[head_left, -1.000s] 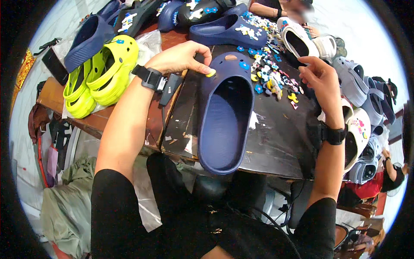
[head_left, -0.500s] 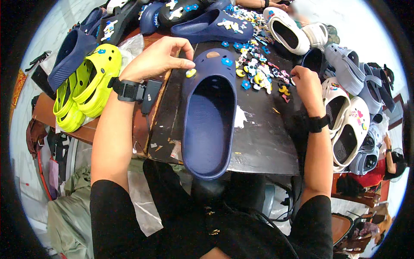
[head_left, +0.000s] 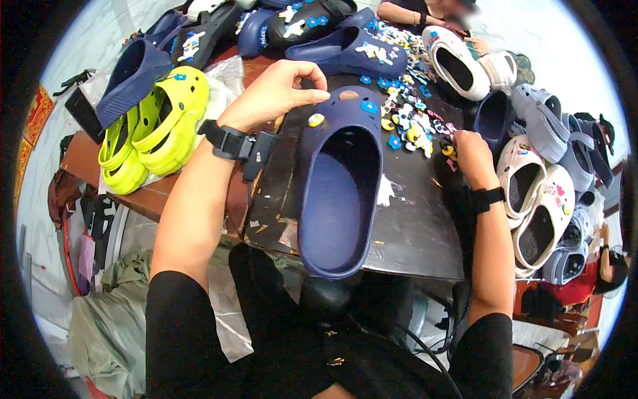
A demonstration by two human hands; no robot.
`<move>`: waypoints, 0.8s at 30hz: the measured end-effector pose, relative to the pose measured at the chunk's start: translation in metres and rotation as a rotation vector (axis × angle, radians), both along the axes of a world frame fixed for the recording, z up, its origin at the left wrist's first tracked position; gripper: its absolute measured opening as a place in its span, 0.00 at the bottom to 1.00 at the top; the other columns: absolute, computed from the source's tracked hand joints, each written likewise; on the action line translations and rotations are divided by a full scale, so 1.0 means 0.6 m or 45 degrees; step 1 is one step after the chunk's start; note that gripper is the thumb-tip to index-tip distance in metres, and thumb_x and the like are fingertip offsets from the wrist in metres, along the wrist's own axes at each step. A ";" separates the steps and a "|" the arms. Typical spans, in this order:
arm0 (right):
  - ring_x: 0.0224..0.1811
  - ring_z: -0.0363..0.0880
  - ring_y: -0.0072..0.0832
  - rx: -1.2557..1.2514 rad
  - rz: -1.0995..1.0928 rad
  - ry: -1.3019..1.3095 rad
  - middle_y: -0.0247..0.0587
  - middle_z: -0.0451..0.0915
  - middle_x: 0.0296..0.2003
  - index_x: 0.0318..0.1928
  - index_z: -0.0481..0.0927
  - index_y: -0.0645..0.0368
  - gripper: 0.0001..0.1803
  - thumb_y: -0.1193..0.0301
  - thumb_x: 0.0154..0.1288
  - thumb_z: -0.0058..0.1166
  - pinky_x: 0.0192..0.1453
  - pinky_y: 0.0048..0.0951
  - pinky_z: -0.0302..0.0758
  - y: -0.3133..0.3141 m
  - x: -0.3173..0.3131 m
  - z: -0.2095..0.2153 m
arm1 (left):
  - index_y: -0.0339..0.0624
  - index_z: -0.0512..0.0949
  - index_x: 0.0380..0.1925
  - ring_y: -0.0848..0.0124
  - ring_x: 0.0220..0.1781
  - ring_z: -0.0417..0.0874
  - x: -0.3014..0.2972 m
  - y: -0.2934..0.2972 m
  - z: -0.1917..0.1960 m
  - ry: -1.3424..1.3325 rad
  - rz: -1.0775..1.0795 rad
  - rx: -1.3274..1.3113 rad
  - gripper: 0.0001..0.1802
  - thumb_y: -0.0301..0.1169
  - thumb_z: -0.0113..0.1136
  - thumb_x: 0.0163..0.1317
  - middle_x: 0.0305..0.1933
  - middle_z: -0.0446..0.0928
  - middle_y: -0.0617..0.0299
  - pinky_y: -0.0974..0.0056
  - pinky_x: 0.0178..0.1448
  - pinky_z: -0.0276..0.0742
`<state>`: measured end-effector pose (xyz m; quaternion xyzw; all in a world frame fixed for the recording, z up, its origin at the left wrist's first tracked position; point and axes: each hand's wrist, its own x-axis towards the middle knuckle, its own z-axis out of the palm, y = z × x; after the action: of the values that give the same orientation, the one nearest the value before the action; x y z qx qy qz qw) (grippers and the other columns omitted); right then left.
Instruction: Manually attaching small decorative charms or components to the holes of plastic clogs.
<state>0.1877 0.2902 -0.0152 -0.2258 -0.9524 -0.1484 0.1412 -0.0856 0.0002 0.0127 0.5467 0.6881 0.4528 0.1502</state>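
Note:
A navy blue clog (head_left: 340, 206) lies toe-away in front of me, its heel over the near table edge. On its upper sit a yellow-and-white charm (head_left: 316, 120) and a blue flower charm (head_left: 369, 106). My left hand (head_left: 286, 90) is at the clog's toe, thumb on the upper left of the holes and fingers curled over the toe's edge. To the right, my right hand (head_left: 473, 156) is closed in a pinch beside a pile of small charms (head_left: 409, 126); whatever its fingertips hold is hidden. Yellow charms (head_left: 448, 153) lie by its fingers.
Lime-green clogs (head_left: 169, 126) stand at left. Navy clogs with charms (head_left: 352, 53) line the far side. White clogs (head_left: 545, 213) and grey-blue clogs (head_left: 541, 120) crowd the right. Across the table another person's arm (head_left: 402, 13) rests near the charms.
My left thumb has come off the yellow-and-white charm and moved up to the toe. My right hand has dropped slightly toward me beside the pile. The whole view has shifted a little.

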 end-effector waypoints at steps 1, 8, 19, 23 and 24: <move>0.37 0.84 0.51 -0.017 -0.034 0.028 0.58 0.82 0.30 0.30 0.81 0.66 0.04 0.78 0.57 0.54 0.41 0.47 0.81 -0.005 -0.002 0.000 | 0.38 0.79 0.37 0.81 0.41 0.78 0.000 -0.001 -0.001 -0.026 -0.004 0.025 0.10 0.31 0.67 0.61 0.37 0.79 0.69 0.72 0.48 0.74; 0.38 0.82 0.55 0.002 -0.119 0.122 0.58 0.82 0.31 0.30 0.81 0.64 0.06 0.76 0.58 0.52 0.42 0.48 0.78 -0.001 -0.007 0.004 | 0.37 0.80 0.37 0.80 0.42 0.78 0.013 0.000 0.003 -0.050 -0.015 0.111 0.10 0.32 0.67 0.62 0.39 0.79 0.68 0.71 0.50 0.74; 0.30 0.76 0.14 -1.522 0.539 0.600 0.31 0.82 0.29 0.43 0.84 0.67 0.09 0.77 0.64 0.58 0.35 0.18 0.73 -0.150 -0.048 0.054 | 0.41 0.82 0.31 0.62 0.60 0.75 0.045 -0.007 0.019 0.226 -0.378 0.350 0.12 0.34 0.75 0.51 0.48 0.82 0.58 0.56 0.68 0.66; 0.31 0.76 0.13 -1.548 0.576 0.620 0.31 0.82 0.30 0.42 0.84 0.67 0.08 0.77 0.63 0.59 0.36 0.18 0.73 -0.169 -0.058 0.050 | 0.41 0.83 0.31 0.66 0.56 0.78 0.045 -0.005 0.021 0.236 -0.485 0.422 0.13 0.34 0.77 0.49 0.45 0.82 0.60 0.60 0.64 0.69; 0.31 0.76 0.13 -1.547 0.579 0.623 0.31 0.82 0.30 0.42 0.84 0.67 0.08 0.77 0.63 0.59 0.36 0.18 0.73 -0.171 -0.061 0.049 | 0.41 0.83 0.31 0.66 0.56 0.78 0.047 -0.004 0.022 0.240 -0.485 0.422 0.13 0.34 0.77 0.49 0.45 0.82 0.60 0.60 0.64 0.69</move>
<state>0.1510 0.1876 0.0142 -0.0864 -0.8311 0.4998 0.2281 -0.0577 -0.0023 0.0256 0.7232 0.5003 0.4699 0.0763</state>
